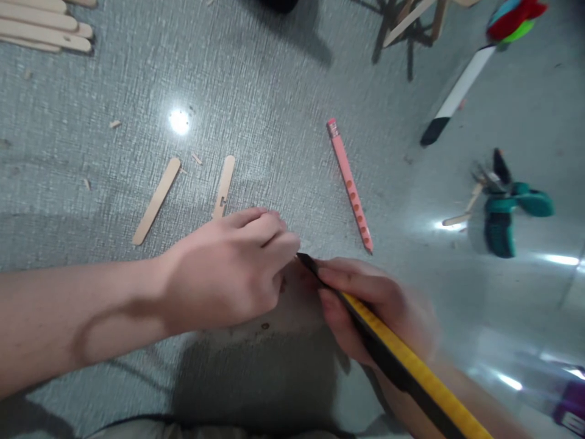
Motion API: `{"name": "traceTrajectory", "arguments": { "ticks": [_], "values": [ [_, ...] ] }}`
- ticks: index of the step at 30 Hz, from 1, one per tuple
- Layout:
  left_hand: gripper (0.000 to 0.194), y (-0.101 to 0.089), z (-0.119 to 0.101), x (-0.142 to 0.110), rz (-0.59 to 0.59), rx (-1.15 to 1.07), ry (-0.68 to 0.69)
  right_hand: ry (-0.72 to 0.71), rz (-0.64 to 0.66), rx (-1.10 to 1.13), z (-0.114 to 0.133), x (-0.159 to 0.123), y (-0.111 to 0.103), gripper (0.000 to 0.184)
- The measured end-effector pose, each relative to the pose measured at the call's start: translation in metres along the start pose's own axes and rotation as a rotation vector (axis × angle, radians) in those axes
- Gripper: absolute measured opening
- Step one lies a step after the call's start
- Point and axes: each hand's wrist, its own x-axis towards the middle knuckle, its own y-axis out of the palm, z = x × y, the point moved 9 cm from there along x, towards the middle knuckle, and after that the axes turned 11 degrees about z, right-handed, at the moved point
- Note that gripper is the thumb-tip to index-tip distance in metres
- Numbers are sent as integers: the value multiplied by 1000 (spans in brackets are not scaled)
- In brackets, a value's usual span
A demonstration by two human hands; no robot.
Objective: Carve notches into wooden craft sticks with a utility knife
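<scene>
My left hand [233,262] is closed, its knuckles up and fingers curled under. Whatever is between its fingertips is hidden from view. Beyond its knuckles a notched craft stick [225,183] lies on the table, its near end covered by the hand. In my right hand [379,305] is a yellow and black utility knife [402,360], gripped like a pen. Its dark tip points at my left fingertips, touching or very close. A second craft stick [156,201] rests to the left. A pink pencil [350,183] with a row of dots lies past my right hand.
Craft sticks [50,27] are piled at the far left. Green-handled pliers [500,207] and a broken stick piece [464,210] lie at the right. A white pen [461,91] with a colourful top is behind them. Wood chips [115,124] dot the grey table [274,110]. Assembled sticks [411,21] stand at the back.
</scene>
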Motion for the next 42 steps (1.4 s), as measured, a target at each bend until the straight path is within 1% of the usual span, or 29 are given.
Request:
{"name": "traceTrajectory", "arguments": {
  "ticks": [3,8,13,16,20,29,34,36,39,42],
  "values": [
    [22,-3,-1,0,-26,-14,7,-44,29,8,3,5,4,34],
    [25,-4,2,1,-33,-65,-35,-24,8,16,1,7,4,29],
    [28,-1,4,3,19,-72,-60,-44,7,10,2,5,3,31],
    [29,1,3,3,51,-39,-47,-52,17,7,2,4,4,32],
    [29,0,2,2,23,10,-19,-35,21,3,2,5,4,36],
    [26,-2,-1,2,3,47,13,-94,19,-17,4,5,4,28],
    [27,2,0,3,38,81,-3,-41,4,-26,2,6,3,32],
    [26,2,1,3,35,77,-13,-29,-1,-34,2,8,2,32],
    [25,3,1,2,38,63,-25,-48,41,-53,6,12,4,28],
    [27,6,2,2,78,47,-31,-81,51,-70,9,13,3,26]
  ]
}}
